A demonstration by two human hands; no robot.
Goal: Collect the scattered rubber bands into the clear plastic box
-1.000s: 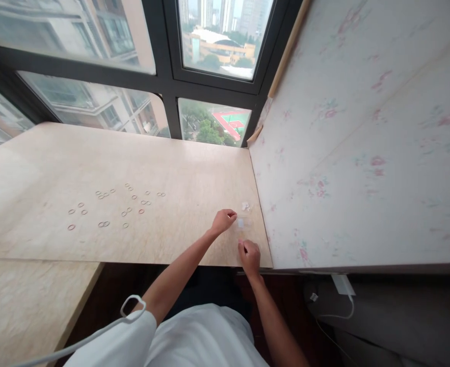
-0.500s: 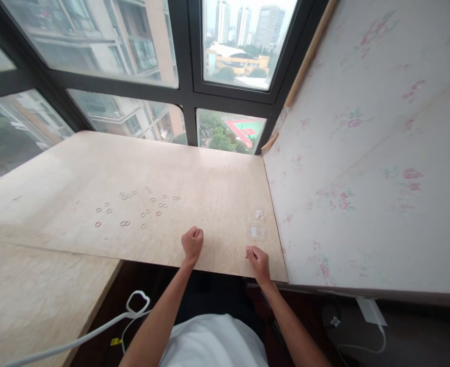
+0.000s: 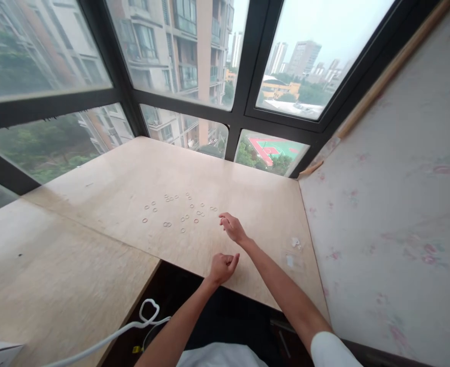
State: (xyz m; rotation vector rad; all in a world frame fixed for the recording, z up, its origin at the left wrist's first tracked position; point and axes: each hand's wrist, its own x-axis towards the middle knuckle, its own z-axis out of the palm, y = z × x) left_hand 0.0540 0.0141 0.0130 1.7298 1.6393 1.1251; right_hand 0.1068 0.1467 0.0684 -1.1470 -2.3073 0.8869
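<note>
Several small thin rings [image 3: 183,230] lie scattered over the tabletop, most of them pale. Two reddish ones stand out, a ring [image 3: 144,220] at the left and a ring [image 3: 196,221] nearer the middle. My right hand [image 3: 232,228] hovers just right of the scattered rings, its fingers loosely bent and apart, and I see nothing in it. By the table's front edge, my left hand [image 3: 223,268] is curled closed with the thumb on the upper side. Whatever its fingers may hold is hidden.
A clear plastic packet [image 3: 293,261] and small white pieces [image 3: 295,242] lie at the right of the pale tabletop [image 3: 255,199], near the papered wall [image 3: 393,229]. Dark-framed windows [image 3: 236,127] border the far side. A white cable [image 3: 110,339] hangs at lower left.
The view has swung left. My right hand has moved from beside the plastic packet across to the rings, and its fingers have loosened. My left hand stays closed near the front edge.
</note>
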